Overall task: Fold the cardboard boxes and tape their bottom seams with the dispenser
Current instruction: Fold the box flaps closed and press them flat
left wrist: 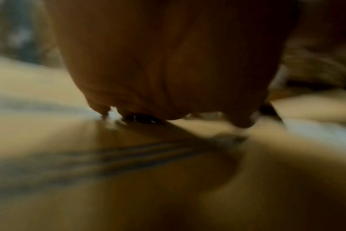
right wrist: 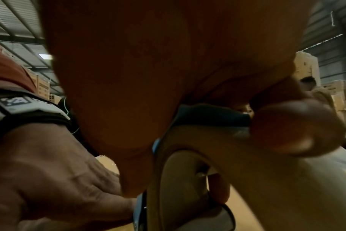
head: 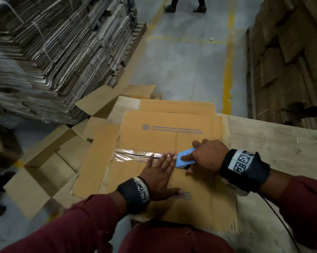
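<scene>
Beyond the grips, on the left: tall stacks of flattened cartons, strapped in bundles. Ahead of the grips: grey floor with yellow lines, and the legs of another person at the far end. Off to the right: more piled cardboard.

Beneath both grips: a pale wooden bench. Flat upon it, a brown cardboard box, bottom flaps folded shut, blue recycling print on the flap beyond the grips. Left of the bench, lower down: more boxes with open flaps.

Along the seam, left of the grips: a strip of clear tape, shiny and a little wrinkled, ending at the dispenser.

Right hand: grip wrapped round a light blue tape dispenser, pressed down on the seam; roll of tape seen under the palm from the wrist.

Left hand: grip wide, fingers straight and spread, palm flat on the cardboard, fingertips touching the tape just left of the dispenser. Left wrist view blurred; only palm over cardboard.
</scene>
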{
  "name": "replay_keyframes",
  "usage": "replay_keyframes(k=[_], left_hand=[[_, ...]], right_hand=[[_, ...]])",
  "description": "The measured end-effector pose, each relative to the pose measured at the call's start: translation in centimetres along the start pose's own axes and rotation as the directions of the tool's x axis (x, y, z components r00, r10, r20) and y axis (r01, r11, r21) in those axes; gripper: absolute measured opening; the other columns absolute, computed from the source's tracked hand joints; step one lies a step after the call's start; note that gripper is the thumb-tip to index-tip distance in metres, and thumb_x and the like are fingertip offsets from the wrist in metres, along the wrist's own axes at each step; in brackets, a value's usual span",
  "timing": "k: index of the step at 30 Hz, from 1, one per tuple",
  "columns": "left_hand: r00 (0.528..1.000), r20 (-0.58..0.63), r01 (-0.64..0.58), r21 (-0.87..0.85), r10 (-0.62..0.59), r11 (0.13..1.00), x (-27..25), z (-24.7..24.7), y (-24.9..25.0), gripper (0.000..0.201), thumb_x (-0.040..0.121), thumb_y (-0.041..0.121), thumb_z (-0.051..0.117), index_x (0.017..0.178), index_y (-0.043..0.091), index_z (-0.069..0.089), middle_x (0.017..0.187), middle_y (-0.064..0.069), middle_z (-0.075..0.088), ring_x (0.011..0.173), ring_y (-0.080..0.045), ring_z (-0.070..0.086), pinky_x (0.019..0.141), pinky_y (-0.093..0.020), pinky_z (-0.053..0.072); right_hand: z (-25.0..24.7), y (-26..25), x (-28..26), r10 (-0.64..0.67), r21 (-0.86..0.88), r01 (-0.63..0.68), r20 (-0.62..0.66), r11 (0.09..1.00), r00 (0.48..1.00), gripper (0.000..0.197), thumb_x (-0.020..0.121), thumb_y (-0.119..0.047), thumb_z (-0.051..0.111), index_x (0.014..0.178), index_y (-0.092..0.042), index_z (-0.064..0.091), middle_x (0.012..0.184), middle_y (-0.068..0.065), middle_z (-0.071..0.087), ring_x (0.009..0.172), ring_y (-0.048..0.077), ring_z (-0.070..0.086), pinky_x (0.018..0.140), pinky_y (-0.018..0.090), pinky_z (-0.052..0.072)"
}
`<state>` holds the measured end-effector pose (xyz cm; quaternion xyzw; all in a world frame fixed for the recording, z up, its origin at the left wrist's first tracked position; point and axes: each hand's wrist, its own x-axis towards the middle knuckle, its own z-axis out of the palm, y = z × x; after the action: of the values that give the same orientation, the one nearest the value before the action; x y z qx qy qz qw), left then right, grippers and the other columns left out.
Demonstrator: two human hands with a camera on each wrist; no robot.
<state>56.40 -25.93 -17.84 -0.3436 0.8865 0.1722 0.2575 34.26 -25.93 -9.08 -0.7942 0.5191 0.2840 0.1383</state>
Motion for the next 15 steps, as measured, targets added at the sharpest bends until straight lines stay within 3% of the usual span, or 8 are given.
replay_keyframes(k=[2, 4, 7, 9, 12, 15], left_hand=[[0.999, 0.031, 0.025, -0.053, -0.024, 0.998, 1.0, -0.2, 1.6, 0.129, 0.075, 0.101, 0.015, 0.16, 0.011, -0.022, 0.165, -0.002, -0.033, 0.156, -0.021, -0.025, 0.125, -0.056, -0.012], [0.996, 0.008, 0.093, -0.045, -0.092, 0.995, 0.7, -0.2, -0.3, 0.122, 0.078, 0.098, 0.013, 0.161, 0.017, -0.022, 0.162, 0.004, -0.037, 0.156, -0.017, -0.023, 0.125, -0.056, -0.012], [0.94, -0.065, 0.333, -0.043, -0.335, 0.942, -2.1, 0.1, -7.9, 0.115, 0.077, 0.095, 0.004, 0.16, 0.021, -0.024, 0.16, 0.009, -0.038, 0.157, -0.014, -0.021, 0.125, -0.057, -0.01], [0.893, -0.039, 0.446, -0.06, -0.449, 0.893, -4.8, 0.3, -12.6, 0.113, 0.077, 0.098, 0.003, 0.156, 0.025, -0.031, 0.161, 0.008, -0.04, 0.155, -0.017, -0.026, 0.124, -0.06, -0.011], [0.872, 0.027, 0.49, -0.058, -0.489, 0.87, -6.8, 0.3, -14.2, 0.121, 0.072, 0.101, 0.004, 0.154, 0.021, -0.034, 0.162, -0.001, -0.041, 0.151, -0.023, -0.035, 0.122, -0.059, -0.017], [0.915, 0.033, 0.404, -0.065, -0.403, 0.912, -4.9, 0.4, -10.0, 0.126, 0.072, 0.103, 0.007, 0.153, 0.015, -0.034, 0.158, -0.005, -0.045, 0.148, -0.027, -0.04, 0.12, -0.06, -0.02]], right_hand=[[0.0, 0.2, 0.1, 0.0, 0.011, 0.0, -0.004, 1.0, 1.0, 0.052, 0.099, -0.069, 0.039, 0.149, -0.056, 0.034, 0.132, 0.009, 0.046, 0.111, 0.035, 0.056, 0.078, 0.039, 0.044], [-0.1, 0.6, 0.0, -0.003, 0.037, 0.004, -0.006, 0.999, 1.0, 0.053, 0.098, -0.071, 0.037, 0.149, -0.057, 0.033, 0.133, 0.008, 0.047, 0.113, 0.034, 0.056, 0.082, 0.04, 0.044], [-0.1, 1.0, -0.4, -0.01, 0.059, 0.01, -0.005, 0.998, 1.0, 0.053, 0.098, -0.072, 0.035, 0.149, -0.058, 0.033, 0.134, 0.006, 0.047, 0.115, 0.033, 0.055, 0.084, 0.04, 0.045], [0.0, 1.0, -0.4, -0.015, 0.06, 0.015, -0.012, 0.998, 1.0, 0.053, 0.098, -0.072, 0.034, 0.148, -0.058, 0.034, 0.133, 0.006, 0.047, 0.114, 0.032, 0.056, 0.083, 0.039, 0.046], [-0.2, 0.9, 0.1, -0.011, 0.065, 0.012, -0.004, 0.998, 1.0, 0.052, 0.097, -0.073, 0.033, 0.148, -0.06, 0.032, 0.134, 0.005, 0.047, 0.115, 0.032, 0.057, 0.084, 0.039, 0.046], [-0.6, 0.8, 0.5, 0.001, 0.061, -0.002, 0.014, 0.998, 1.0, 0.053, 0.096, -0.073, 0.035, 0.147, -0.061, 0.032, 0.133, 0.004, 0.048, 0.117, 0.032, 0.056, 0.086, 0.039, 0.046]])
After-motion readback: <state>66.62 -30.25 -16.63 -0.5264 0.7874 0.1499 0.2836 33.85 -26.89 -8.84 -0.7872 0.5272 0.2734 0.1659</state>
